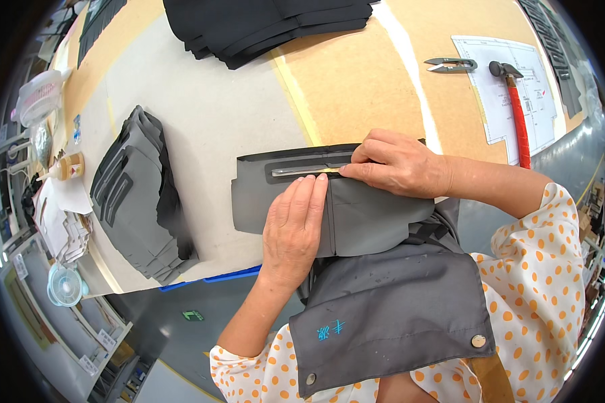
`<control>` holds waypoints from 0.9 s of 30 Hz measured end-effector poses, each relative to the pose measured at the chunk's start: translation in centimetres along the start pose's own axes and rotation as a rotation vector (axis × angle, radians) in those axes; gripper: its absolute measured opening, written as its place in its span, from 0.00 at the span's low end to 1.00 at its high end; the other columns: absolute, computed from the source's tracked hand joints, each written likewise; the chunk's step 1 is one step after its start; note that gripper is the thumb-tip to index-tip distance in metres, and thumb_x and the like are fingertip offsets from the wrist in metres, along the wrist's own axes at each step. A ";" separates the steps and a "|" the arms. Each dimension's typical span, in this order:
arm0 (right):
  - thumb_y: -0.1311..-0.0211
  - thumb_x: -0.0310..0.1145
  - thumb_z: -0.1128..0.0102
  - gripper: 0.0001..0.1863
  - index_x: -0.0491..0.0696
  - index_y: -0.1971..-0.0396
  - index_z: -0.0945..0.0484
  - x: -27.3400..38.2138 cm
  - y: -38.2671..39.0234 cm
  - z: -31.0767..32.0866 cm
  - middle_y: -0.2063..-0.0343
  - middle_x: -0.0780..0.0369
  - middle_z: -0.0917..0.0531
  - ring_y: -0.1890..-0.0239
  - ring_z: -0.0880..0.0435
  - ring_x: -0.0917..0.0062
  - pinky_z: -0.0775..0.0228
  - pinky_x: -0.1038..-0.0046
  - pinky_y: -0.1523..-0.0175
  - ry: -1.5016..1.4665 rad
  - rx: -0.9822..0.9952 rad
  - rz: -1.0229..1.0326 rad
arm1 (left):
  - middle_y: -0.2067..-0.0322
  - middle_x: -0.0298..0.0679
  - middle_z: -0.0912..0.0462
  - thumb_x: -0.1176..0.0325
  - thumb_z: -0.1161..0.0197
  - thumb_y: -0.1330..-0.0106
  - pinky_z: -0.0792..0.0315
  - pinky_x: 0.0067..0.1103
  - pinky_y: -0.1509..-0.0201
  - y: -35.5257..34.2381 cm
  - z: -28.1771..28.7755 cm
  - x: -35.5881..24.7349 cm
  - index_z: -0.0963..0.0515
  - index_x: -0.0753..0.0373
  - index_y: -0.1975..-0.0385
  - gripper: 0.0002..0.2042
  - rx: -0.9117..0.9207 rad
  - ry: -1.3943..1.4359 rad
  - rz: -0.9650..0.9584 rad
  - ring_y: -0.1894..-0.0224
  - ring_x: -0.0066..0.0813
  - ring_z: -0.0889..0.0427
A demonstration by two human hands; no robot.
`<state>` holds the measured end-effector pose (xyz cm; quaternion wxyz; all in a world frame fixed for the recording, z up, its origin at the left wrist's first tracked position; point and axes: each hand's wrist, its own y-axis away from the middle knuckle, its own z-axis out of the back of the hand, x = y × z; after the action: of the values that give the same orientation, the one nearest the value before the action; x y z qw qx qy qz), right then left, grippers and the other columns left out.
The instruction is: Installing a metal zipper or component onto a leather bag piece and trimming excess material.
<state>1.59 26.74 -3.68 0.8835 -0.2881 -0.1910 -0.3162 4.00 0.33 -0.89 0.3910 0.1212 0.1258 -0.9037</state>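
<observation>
A grey fabric panel [255,205] lies at the table's near edge, with a long narrow dark-rimmed slot across its upper part. A slim pale tool or strip [296,171], yellowish toward the right, lies along that slot. The fingers of my right hand [396,164] pinch its right end against the fabric. My left hand [292,235] rests just left of that, fingers lying flat on the panel below the slot, their tips touching or very close to the strip.
Grey cut panels [131,215] are stacked left, black ones [269,20] at the back. Snips [450,65] and a red-handled hammer [517,114] sit by a paper pattern [477,101] on the right. A glue bottle [70,167], white pieces and a small fan [66,284] line the left edge.
</observation>
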 end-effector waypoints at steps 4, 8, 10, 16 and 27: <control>0.46 0.26 0.33 0.19 0.44 0.52 0.17 -0.1 0.2 0.3 0.62 0.61 0.20 0.62 0.21 0.68 0.22 0.68 0.58 0.028 0.033 0.044 | 0.41 0.40 0.24 0.82 0.40 0.39 0.28 0.31 0.35 -0.1 0.1 -0.3 0.21 0.57 0.36 0.28 0.019 0.006 0.020 0.39 0.37 0.23; 0.46 0.26 0.34 0.20 0.43 0.50 0.17 0.0 0.1 0.5 0.61 0.60 0.20 0.62 0.20 0.68 0.22 0.69 0.58 0.061 0.030 0.077 | 0.41 0.40 0.26 0.82 0.40 0.39 0.28 0.31 0.35 0.0 0.1 -0.3 0.21 0.52 0.35 0.30 0.039 0.009 0.031 0.39 0.37 0.24; 0.46 0.26 0.34 0.20 0.43 0.51 0.17 0.0 0.1 0.5 0.61 0.60 0.20 0.62 0.20 0.68 0.23 0.69 0.58 0.069 0.032 0.088 | 0.41 0.40 0.26 0.81 0.40 0.39 0.28 0.31 0.35 0.0 0.2 -0.3 0.21 0.50 0.35 0.30 0.056 0.001 0.026 0.39 0.37 0.25; 0.46 0.26 0.34 0.19 0.42 0.52 0.17 0.1 0.2 0.5 0.61 0.59 0.21 0.61 0.20 0.68 0.22 0.68 0.58 0.063 0.029 0.087 | 0.42 0.40 0.27 0.81 0.40 0.39 0.28 0.31 0.36 0.1 -0.1 -0.3 0.21 0.50 0.35 0.30 0.046 -0.010 0.022 0.38 0.36 0.25; 0.49 0.22 0.29 0.17 0.42 0.57 0.15 0.6 0.2 0.1 0.64 0.61 0.19 0.65 0.19 0.71 0.24 0.70 0.63 0.047 -0.034 0.011 | 0.42 0.40 0.27 0.76 0.38 0.37 0.28 0.31 0.37 0.0 0.1 -0.1 0.22 0.50 0.35 0.28 0.061 -0.046 0.001 0.38 0.36 0.26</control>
<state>2.18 26.70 -3.35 0.8844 -0.2966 -0.1632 -0.3213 4.06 0.35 -0.76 0.3905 0.1123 0.0891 -0.9093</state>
